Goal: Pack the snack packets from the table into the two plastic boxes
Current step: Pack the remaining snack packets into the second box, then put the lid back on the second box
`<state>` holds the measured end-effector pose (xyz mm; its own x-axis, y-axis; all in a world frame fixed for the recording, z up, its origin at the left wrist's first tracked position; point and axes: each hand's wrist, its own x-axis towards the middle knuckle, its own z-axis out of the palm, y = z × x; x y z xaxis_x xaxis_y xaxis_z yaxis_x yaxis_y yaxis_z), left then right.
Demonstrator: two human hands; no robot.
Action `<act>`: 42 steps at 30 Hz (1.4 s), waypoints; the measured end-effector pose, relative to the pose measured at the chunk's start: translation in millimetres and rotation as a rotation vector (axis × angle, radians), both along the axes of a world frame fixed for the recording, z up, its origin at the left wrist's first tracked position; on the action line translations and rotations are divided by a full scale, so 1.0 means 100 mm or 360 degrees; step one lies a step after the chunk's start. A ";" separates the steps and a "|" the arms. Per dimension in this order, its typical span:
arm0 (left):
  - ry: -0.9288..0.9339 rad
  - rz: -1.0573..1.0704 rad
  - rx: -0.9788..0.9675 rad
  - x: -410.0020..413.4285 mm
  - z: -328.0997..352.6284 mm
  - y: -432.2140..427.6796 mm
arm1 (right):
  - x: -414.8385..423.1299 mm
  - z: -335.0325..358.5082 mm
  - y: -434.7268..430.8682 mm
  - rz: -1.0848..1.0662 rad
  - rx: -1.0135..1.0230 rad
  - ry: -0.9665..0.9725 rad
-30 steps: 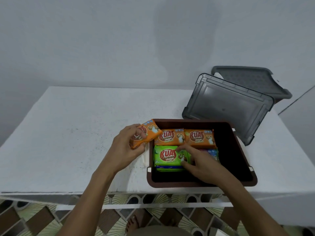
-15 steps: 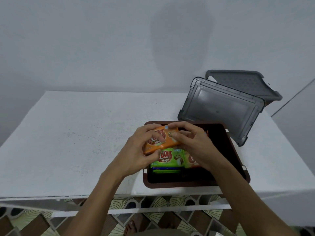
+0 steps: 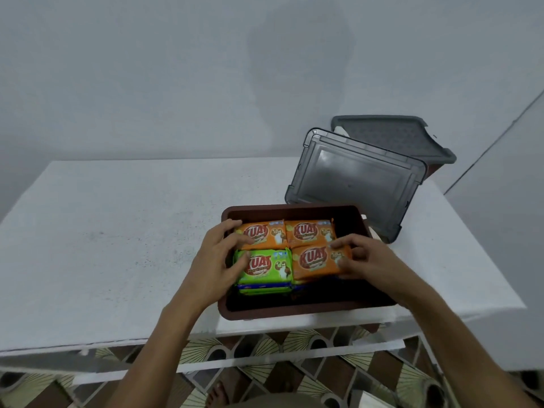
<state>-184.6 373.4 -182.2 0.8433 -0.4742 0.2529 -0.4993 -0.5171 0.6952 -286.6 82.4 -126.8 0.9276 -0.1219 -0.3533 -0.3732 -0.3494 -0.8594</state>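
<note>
A brown plastic box [image 3: 294, 312] stands at the table's front edge. Inside lie two orange snack packets at the back [image 3: 265, 234] [image 3: 309, 232], a green packet [image 3: 268, 266] front left on a stack, and another orange packet [image 3: 315, 260] front right. My right hand [image 3: 365, 257] pinches the right edge of that front orange packet, which lies on the stack. My left hand [image 3: 215, 260] reaches over the box's left wall, its relaxed fingers touching the back left orange packet and the green one.
A grey lid [image 3: 353, 181] leans tilted behind the brown box. Behind it stands a second box [image 3: 391, 134] with its grey lid on, against the wall. The white table [image 3: 117, 231] stretches to the left. Patterned floor tiles show below the front edge.
The orange packet went from my left hand over the box's left side to the front right of the box. My right hand now holds it, and my left hand let go.
</note>
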 end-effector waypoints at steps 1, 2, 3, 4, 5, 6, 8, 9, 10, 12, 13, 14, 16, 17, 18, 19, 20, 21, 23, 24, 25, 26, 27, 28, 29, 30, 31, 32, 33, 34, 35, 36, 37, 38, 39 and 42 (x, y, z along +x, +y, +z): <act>0.0000 0.0006 0.0005 0.00 -0.01 0.00 | 0.03 -0.07 0.04 0.0051 -0.0133 0.0001; 0.0002 0.0012 0.0014 0.00 -0.01 0.00 | 0.06 -0.12 0.07 0.0101 -0.0296 0.0001; 0.0005 0.0017 0.0026 0.00 -0.02 0.00 | 0.08 -0.14 0.10 0.0148 -0.0482 0.0004; 0.0007 0.0023 0.0036 0.01 -0.02 -0.01 | 0.11 -0.14 0.11 0.0202 -0.0697 0.0016; 0.0002 0.0030 0.0048 0.01 -0.03 -0.01 | 0.14 -0.14 0.12 0.0263 -0.0912 0.0026; -0.0011 0.0033 0.0064 0.01 -0.04 -0.01 | 0.16 -0.15 0.12 0.0326 -0.1099 0.0032; -0.0038 0.0030 0.0091 0.02 -0.05 0.00 | 0.17 -0.15 0.13 0.0418 -0.1336 0.0019; -0.0049 0.0030 0.0101 0.03 -0.05 0.00 | 0.16 -0.15 0.13 0.0447 -0.1382 0.0008; -0.0061 0.0039 0.0110 0.03 -0.05 -0.01 | 0.16 -0.14 0.13 0.0455 -0.1385 -0.0012; -0.0082 0.0097 0.0104 0.05 -0.02 -0.05 | 0.15 -0.10 0.09 0.0420 -0.1314 -0.0103; -0.0085 0.0139 0.0086 0.07 0.01 -0.09 | 0.15 -0.06 0.06 0.0391 -0.1264 -0.0177; -0.0083 0.0170 0.0072 0.09 0.06 -0.14 | 0.16 -0.02 0.01 0.0361 -0.1204 -0.0254; -0.0087 0.0164 0.0066 0.15 0.18 -0.28 | 0.20 0.08 -0.11 0.0258 -0.1066 -0.0412; -0.0083 0.0134 0.0067 0.19 0.25 -0.38 | 0.22 0.13 -0.19 0.0160 -0.0997 -0.0492; -0.0069 0.0101 0.0070 0.25 0.31 -0.49 | 0.24 0.16 -0.30 0.0028 -0.0921 -0.0574; -0.0057 0.0074 0.0087 0.33 0.37 -0.62 | 0.26 0.18 -0.42 -0.0126 -0.0836 -0.0650; -0.0052 0.0057 0.0117 0.42 0.43 -0.75 | 0.28 0.18 -0.55 -0.0287 -0.0757 -0.0702; -0.0046 0.0043 0.0153 0.52 0.49 -0.90 | 0.30 0.16 -0.69 -0.0439 -0.0682 -0.0717; -0.0004 0.0027 0.0212 0.72 0.58 -1.22 | 0.35 0.10 -0.96 -0.0703 -0.0532 -0.0645; 0.0046 0.0043 0.0238 0.81 0.62 -1.37 | 0.37 0.05 -1.08 -0.0816 -0.0463 -0.0580; 0.0111 0.0076 0.0267 0.90 0.65 -1.52 | 0.40 0.01 -1.19 -0.0923 -0.0403 -0.0508; 0.0179 0.0112 0.0301 1.00 0.66 -1.68 | 0.43 -0.04 -1.30 -0.1019 -0.0347 -0.0432; 0.0257 0.0158 0.0339 1.12 0.63 -1.79 | 0.46 -0.09 -1.38 -0.1084 -0.0286 -0.0357; 0.0342 0.0206 0.0376 1.25 0.58 -1.87 | 0.48 -0.13 -1.44 -0.1116 -0.0228 -0.0279; 0.0442 0.0246 0.0409 1.37 0.51 -1.96 | 0.50 -0.16 -1.49 -0.1113 -0.0164 -0.0198; 0.0560 0.0275 0.0434 1.46 0.45 -2.02 | 0.51 -0.20 -1.54 -0.1088 -0.0095 -0.0109; 0.0693 0.0288 0.0439 1.53 0.40 -2.08 | 0.53 -0.23 -1.56 -0.1059 -0.0019 -0.0012; 0.0826 0.0285 0.0423 1.55 0.38 -2.12 | 0.54 -0.24 -1.58 -0.1038 0.0056 0.0086; 0.0964 0.0281 0.0380 1.55 0.37 -2.15 | 0.55 -0.25 -1.58 -0.1022 0.0126 0.0173; 0.1094 0.0288 0.0312 1.52 0.39 -2.18 | 0.57 -0.26 -1.58 -0.1009 0.0186 0.0233; 0.1197 0.0302 0.0229 1.50 0.40 -2.19 | 0.57 -0.27 -1.57 -0.1003 0.0234 0.0262; 0.1262 0.0321 0.0133 1.49 0.42 -2.18 | 0.58 -0.27 -1.57 -0.1008 0.0270 0.0260; 0.1290 0.0336 0.0039 1.50 0.44 -2.15 | 0.57 -0.27 -1.57 -0.1020 0.0301 0.0239; 0.1289 0.0346 -0.0048 1.52 0.48 -2.11 | 0.55 -0.26 -1.57 -0.1028 0.0348 0.0210; 0.1265 0.0351 -0.0130 1.52 0.53 -2.04 | 0.53 -0.23 -1.57 -0.1032 0.0426 0.0171; 0.1166 0.0350 -0.0368 1.46 0.75 -1.72 | 0.46 -0.09 -1.52 -0.1042 0.0732 -0.0005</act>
<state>-39.0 201.4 -107.0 0.9010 -0.2810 -0.3304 0.2230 -0.3534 0.9085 -240.4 -69.4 -136.2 0.7191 -0.4847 -0.4979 -0.3770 0.3298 -0.8655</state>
